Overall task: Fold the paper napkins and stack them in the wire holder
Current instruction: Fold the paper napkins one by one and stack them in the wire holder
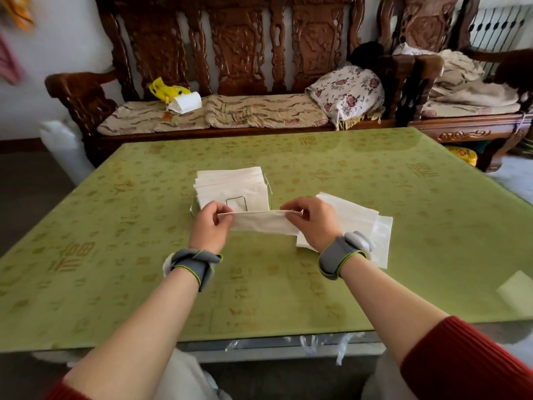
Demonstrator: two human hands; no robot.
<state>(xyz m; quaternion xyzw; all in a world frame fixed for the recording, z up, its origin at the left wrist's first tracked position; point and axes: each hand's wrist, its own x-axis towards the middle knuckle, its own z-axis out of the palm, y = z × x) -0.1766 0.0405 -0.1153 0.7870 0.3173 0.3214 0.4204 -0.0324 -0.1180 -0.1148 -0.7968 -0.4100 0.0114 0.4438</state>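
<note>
A white paper napkin point(261, 222) is stretched between both hands just above the green table, folded into a long strip. My left hand point(210, 223) pinches its left end and my right hand point(310, 219) pinches its right end. Right behind it stands the wire holder point(269, 192), holding a leaning stack of folded napkins point(232, 186). A pile of flat unfolded napkins point(359, 219) lies on the table under and to the right of my right wrist.
The green patterned table point(144, 255) reaches to a carved wooden bench point(230, 67) with cushions at the back. A white paper piece point(516, 290) lies near the table's right edge. Grey bands wrap both wrists.
</note>
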